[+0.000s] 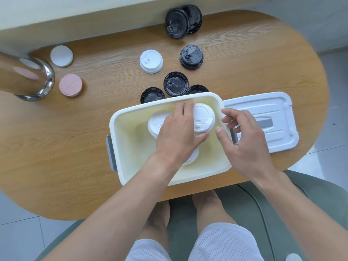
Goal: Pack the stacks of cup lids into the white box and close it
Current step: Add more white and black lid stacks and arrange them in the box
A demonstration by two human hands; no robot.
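Observation:
The white box (131, 172) stands open near the table's front edge. Inside it, my left hand (178, 132) grips a stack of white lids (204, 117) at the far right of the box. Another white stack (155, 122) sits to its left, and a third (193, 157) shows under my wrist. My right hand (243, 140) hovers over the box's right rim, fingers loosely curled, holding nothing. The box's white cover (263, 119) lies flat to the right. On the table behind wait a white stack (151, 61) and several black lid stacks (176, 83), (191, 57), (177, 22), (152, 95).
A pink round stack (70, 85) and a white round stack (61, 55) lie at the left beside a shiny metal post (28, 76). The oval wooden table (66, 147) ends just below the box. My knees and a green seat are underneath.

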